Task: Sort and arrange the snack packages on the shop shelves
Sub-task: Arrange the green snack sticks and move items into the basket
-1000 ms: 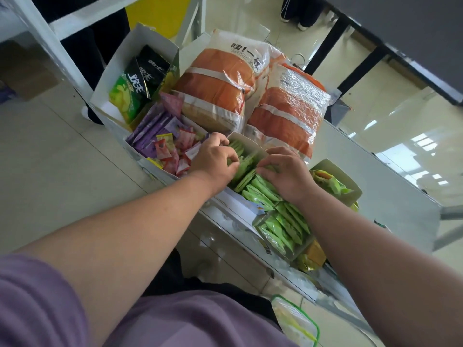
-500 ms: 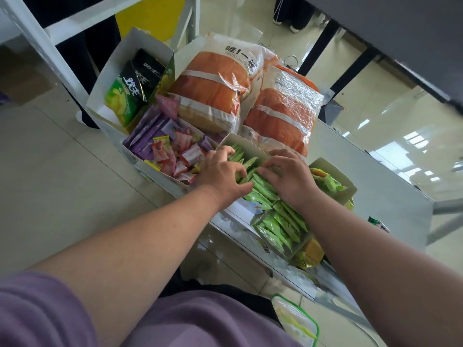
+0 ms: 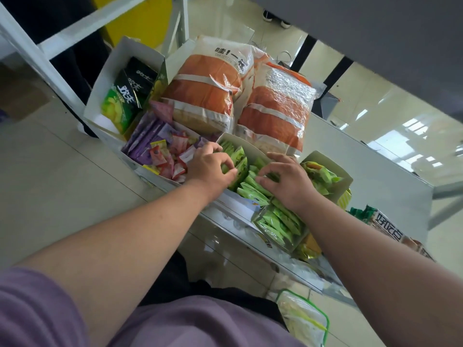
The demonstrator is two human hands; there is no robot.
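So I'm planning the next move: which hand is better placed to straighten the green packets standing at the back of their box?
Probably the left hand: its fingertips already pinch an upright green packet at the back; the right hand rests nearer the front.

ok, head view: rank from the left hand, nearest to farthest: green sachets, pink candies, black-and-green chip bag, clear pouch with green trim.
1. green sachets: under the left hand, fingers pinching one.
2. pink candies: in the box just left of the hand.
3. black-and-green chip bag: in the white box at the shelf's far left.
4. clear pouch with green trim: down by the person's lap, lower right.
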